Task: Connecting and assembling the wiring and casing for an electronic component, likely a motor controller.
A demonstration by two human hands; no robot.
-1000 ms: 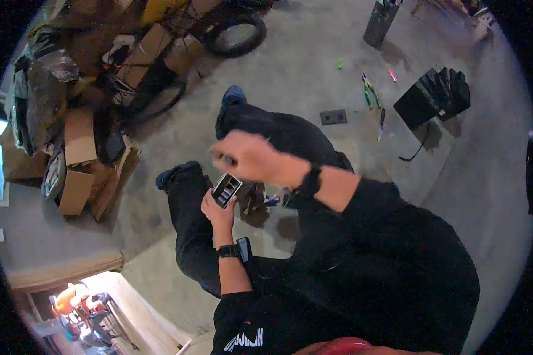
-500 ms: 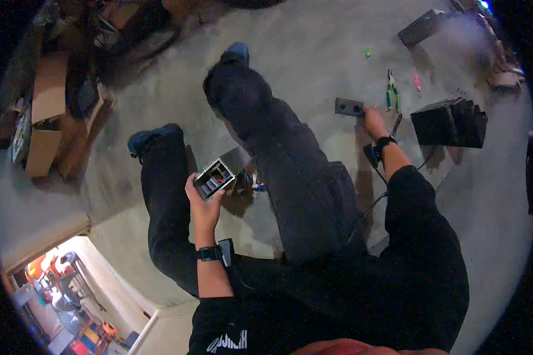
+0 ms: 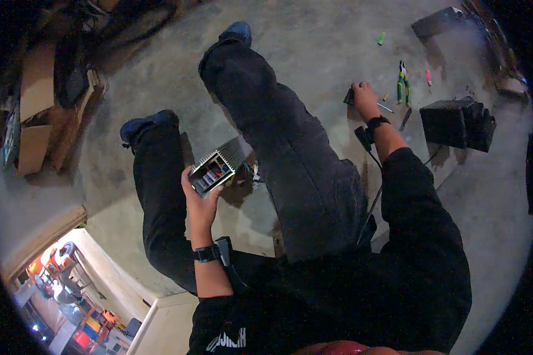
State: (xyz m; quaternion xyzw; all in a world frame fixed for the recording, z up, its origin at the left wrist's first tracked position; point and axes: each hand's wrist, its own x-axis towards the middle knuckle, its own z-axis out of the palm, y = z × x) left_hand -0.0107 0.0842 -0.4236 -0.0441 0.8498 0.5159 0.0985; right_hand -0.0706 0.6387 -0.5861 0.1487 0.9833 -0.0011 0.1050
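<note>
My left hand [image 3: 203,200] is wrapped round the lower end of a finned metal electronics housing [image 3: 225,161]. Its open end faces up toward me and shows several cylindrical capacitors and coloured wires inside. The housing is held between my legs, above the floor. Out to the right, my right hand [image 3: 366,100] has its fingers curled over a flat dark plate [image 3: 349,97], of which only the left part shows. Beside that hand a thin metal rod [image 3: 385,108], perhaps a screwdriver shaft, lies on the floor.
Green-handled pliers [image 3: 403,89], a pink tool [image 3: 429,78], a small green object [image 3: 381,39] and a dark slim tool [image 3: 405,119] lie on the right. A black box-like block [image 3: 456,123] stands beyond them. Cardboard [image 3: 38,83] leans at the left; loose wires [image 3: 256,174] lie near my leg.
My right hand has moved forward and left over the dark plate, covering most of it. The metal rod beside it now shows. My left hand keeps hold of the housing; the whole view has shifted slightly.
</note>
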